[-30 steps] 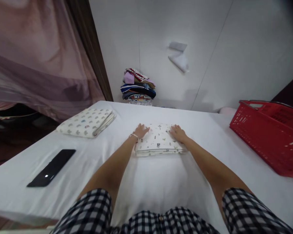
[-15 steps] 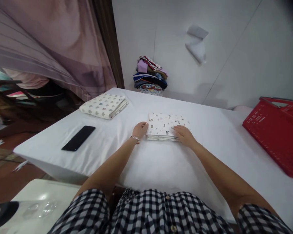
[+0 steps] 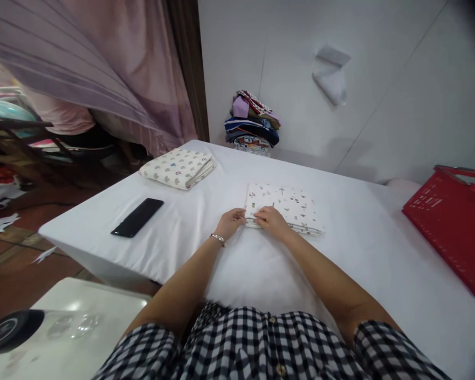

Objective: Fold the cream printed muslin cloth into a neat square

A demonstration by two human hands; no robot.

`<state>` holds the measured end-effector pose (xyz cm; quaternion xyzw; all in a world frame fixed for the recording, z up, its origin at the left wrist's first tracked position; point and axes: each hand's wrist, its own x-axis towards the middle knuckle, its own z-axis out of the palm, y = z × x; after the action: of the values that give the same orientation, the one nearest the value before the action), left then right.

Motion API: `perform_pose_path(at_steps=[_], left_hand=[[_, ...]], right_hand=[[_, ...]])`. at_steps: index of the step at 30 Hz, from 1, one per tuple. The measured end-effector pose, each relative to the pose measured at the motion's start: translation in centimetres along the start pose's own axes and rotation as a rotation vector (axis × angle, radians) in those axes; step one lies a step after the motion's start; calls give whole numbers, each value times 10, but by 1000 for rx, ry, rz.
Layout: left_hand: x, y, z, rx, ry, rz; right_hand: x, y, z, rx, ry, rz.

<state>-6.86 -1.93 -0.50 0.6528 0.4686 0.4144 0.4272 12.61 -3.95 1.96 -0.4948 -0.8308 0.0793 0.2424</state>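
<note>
A folded white cloth with small scattered prints lies on the white-covered table in front of me. My left hand, wearing a bracelet at the wrist, pinches the cloth at its near left corner. Close beside it, my right hand has its fingers bent over the near edge, gripping the layers near that same corner. The fingertips of both hands are partly hidden at the edge. Further left lies another folded cloth, cream with grey mushroom-like prints.
A black phone lies on the table's left side. Stacked folded clothes stand by the wall. A red basket sits at the right. A white stool holds a clear bottle with a dark cap. Behind the curtain is a person.
My right hand has slid left along the cloth's near edge, close to my left hand, and its fingers have bent. My left hand stays at the corner. The view has shifted slightly.
</note>
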Motion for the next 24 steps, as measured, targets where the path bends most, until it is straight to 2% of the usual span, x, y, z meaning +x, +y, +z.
perform_pose_path(at_steps=[6, 10, 14, 17, 24], left_hand=[[-2, 3, 0, -18, -8, 31], [-5, 7, -1, 103, -1, 3], [-8, 13, -4, 235, -31, -50], [-9, 15, -4, 265, -65, -25], [-6, 8, 0, 268, -51, 53]], right_hand=[[9, -9, 6, 37, -22, 153], [12, -8, 5, 88, -53, 213], [15, -7, 4, 119, -61, 197], [18, -10, 4, 94, -60, 168], [24, -14, 5, 120, -61, 136]])
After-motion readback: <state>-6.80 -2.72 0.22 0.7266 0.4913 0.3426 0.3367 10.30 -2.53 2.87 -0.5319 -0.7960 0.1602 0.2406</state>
